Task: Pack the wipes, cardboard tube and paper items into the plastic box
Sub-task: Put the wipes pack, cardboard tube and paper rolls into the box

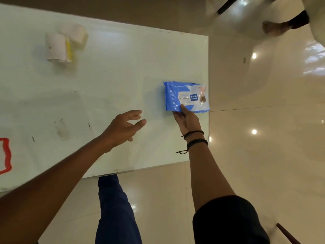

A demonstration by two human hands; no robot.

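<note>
At far left I see a red outline on the white table. Two white paper rolls sit touching each other near the far left side, one with a yellow strip. My left hand hovers over the middle, fingers spread and holding nothing. The blue wipes pack is at the table's right edge, and my right hand, dark cords on the wrist, pinches its near edge, thumb on top

Wipes pack at table's right edge; 2 paper rolls far left
</note>
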